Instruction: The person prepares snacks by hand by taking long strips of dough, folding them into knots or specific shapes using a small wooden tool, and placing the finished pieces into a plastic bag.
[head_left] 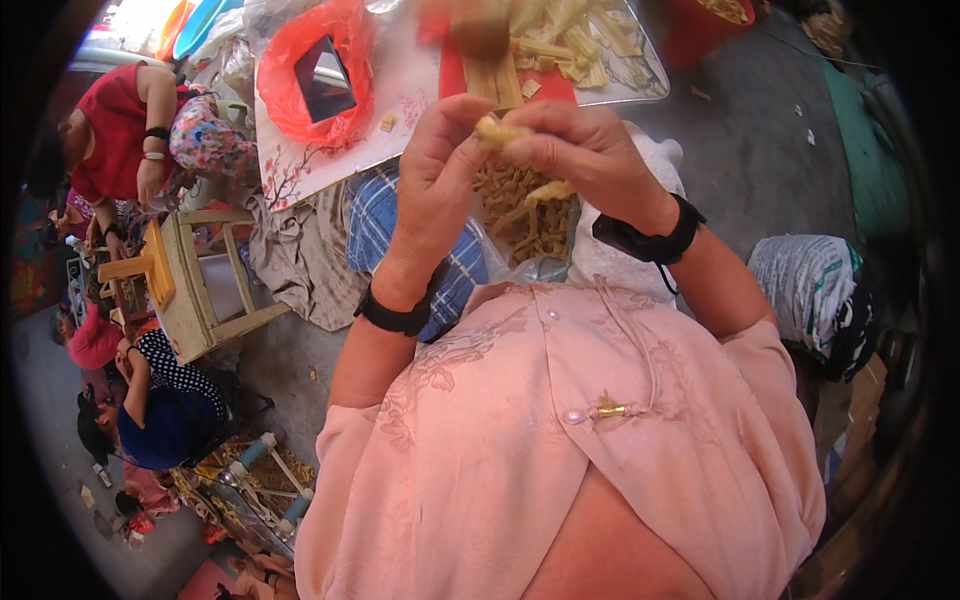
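My left hand and my right hand meet above the near edge of the table. Between their pinched fingertips is a short, knobbly pale yellow strip, gripped from both sides. I cannot make out what it is made of. Just beneath my right hand, a longer yellow strip shows against a heap of yellow-brown twisted pieces. The heap lies at my lap, with clear plastic by its lower edge. Beyond my fingers stands a wooden block, its top part blurred.
Pale yellow pieces lie on a tray at the far side. A phone rests in a red plastic bag on the flowered table. A red bucket, a wooden chair and several seated people surround me.
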